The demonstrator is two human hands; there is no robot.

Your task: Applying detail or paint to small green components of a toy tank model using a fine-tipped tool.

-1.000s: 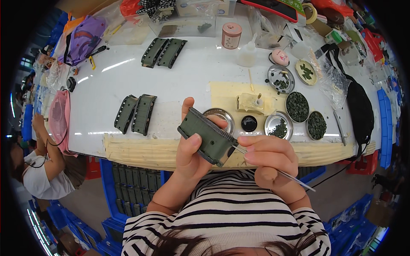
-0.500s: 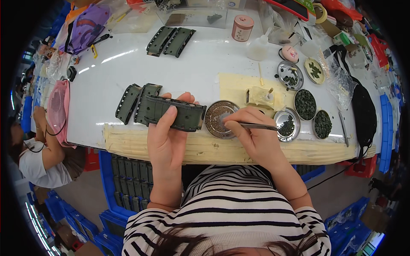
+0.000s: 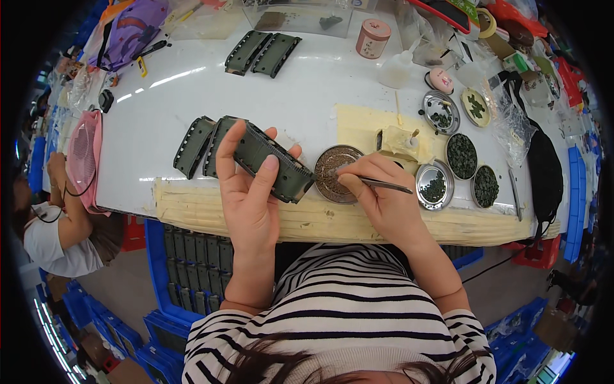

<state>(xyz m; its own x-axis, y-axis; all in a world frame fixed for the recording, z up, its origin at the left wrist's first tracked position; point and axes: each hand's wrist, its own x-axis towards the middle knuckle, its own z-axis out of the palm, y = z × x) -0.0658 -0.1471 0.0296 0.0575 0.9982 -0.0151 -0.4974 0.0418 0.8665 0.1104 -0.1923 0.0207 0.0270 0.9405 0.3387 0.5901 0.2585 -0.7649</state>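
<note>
My left hand (image 3: 252,198) is closed on a dark green plastic panel (image 3: 272,159), a slightly curved piece with toothed edges. The panel slants down toward the right, thumb on its upper face, index finger raised off it. Two similar green panels (image 3: 193,147) lie on the table just behind and left of it. In my right hand (image 3: 387,205) is a pair of metal tweezers (image 3: 389,185), its shaft pointing right. The fingertips of that hand reach over a round metal tin (image 3: 327,194) of brown grains; whether they pinch anything there is hidden.
Right of the tin stand a block wrapped in yellow tape (image 3: 404,146) and round dishes of small dark green pieces (image 3: 462,156). Two more panels (image 3: 263,54) lie farther back, near a pink canister (image 3: 373,40). A blue crate (image 3: 156,256) of panels sits below the table edge.
The held panel has tilted, its right end dropping toward the tin, and my left index finger has lifted from it. My right hand stays over the tin. The view has shifted slightly.
</note>
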